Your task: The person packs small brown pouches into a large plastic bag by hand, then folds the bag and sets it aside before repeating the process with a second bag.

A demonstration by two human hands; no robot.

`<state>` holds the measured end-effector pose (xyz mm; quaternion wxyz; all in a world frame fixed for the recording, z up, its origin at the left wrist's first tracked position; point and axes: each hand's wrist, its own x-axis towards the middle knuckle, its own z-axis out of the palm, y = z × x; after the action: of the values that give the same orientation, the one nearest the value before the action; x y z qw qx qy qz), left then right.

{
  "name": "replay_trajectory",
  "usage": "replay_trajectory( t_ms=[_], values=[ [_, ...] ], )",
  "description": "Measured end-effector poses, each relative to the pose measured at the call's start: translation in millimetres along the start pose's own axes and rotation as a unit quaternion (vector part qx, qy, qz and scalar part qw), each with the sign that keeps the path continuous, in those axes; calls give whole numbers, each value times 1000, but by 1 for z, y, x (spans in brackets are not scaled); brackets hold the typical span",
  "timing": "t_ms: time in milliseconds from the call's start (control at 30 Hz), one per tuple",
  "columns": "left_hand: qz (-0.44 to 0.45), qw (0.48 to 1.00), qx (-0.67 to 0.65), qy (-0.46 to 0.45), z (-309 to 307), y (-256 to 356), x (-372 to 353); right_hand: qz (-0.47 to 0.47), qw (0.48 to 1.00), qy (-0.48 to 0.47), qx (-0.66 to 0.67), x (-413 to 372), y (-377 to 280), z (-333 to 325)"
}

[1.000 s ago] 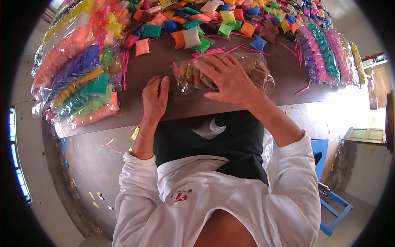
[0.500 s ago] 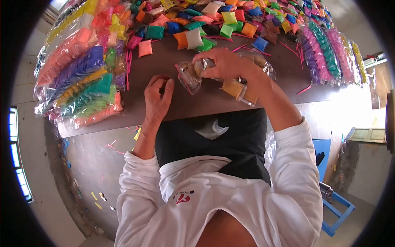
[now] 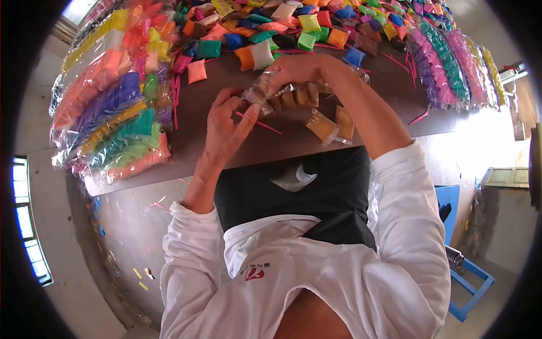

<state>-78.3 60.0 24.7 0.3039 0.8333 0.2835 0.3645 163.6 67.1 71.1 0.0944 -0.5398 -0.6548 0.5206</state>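
Note:
A clear plastic bag [image 3: 257,95] with a row of brown packets [image 3: 296,99] inside lies across the middle of the table. From above, my right hand [image 3: 302,70] grips this bag, its fingers partly hidden behind the wrist and film. My left hand [image 3: 226,124] is at the bag's left end, with thumb and bent fingers at the film. A thin pink twist tie [image 3: 265,125] stretches out just below the left thumb. Nearer to me, two loose yellow-brown packets, one tilted [image 3: 323,125] and one upright [image 3: 345,123], lie below my right forearm.
Filled bags of coloured packets [image 3: 116,107] are stacked on the left, and more bags [image 3: 451,70] stand at the right. A heap of small coloured packets [image 3: 305,25] covers the table's [image 3: 192,138] far side. Pink ties [image 3: 398,63] lie around. A blue stool [image 3: 471,291] stands at right.
My left hand has moved right and up to the bag's end. The bag has been straightened into a row, and a pink tie now shows below it.

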Motion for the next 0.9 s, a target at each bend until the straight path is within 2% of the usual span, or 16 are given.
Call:
replay_trajectory(
  t_ms=[133, 200, 300, 333, 433, 467, 533, 600, 667, 767, 800, 900],
  values=[
    [-24, 996, -76, 27, 8, -8, 9, -32, 999, -28, 6, 22, 12, -5],
    [-89, 991, -90, 41, 11, -18, 8, -39, 999, -36, -13, 29, 8, -6],
    [-147, 980, -118, 63, 18, -32, 5, -62, 990, 94, -85, 22, 1, -2],
    [-160, 976, -130, 71, 20, -35, 5, -69, 985, 100, -121, 23, 0, -4],
    [-158, 975, -133, 84, 19, -34, 2, -137, 951, 238, -144, -6, -11, -3],
    [-157, 972, -146, 93, 20, -33, 2, -132, 944, 277, -118, -28, -20, -8],
    [-157, 966, -172, 114, 20, -31, 1, -181, 900, 396, -4, -65, -12, -16],
    [-163, 967, -156, 119, 19, -29, 2, -228, 850, 474, -32, -90, 36, -46],
    [-164, 970, -135, 121, 19, -30, 4, -141, 832, 530, 77, -117, 69, -49],
    [-167, 973, -108, 116, 20, -35, 3, -107, 830, 544, 64, -128, 120, -43],
    [-169, 974, -104, 111, 19, -38, 2, -88, 862, 487, 110, -137, 112, -32],
    [-167, 974, -104, 113, 21, -39, 1, -109, 912, 371, 135, -137, 117, -7]
  ],
)
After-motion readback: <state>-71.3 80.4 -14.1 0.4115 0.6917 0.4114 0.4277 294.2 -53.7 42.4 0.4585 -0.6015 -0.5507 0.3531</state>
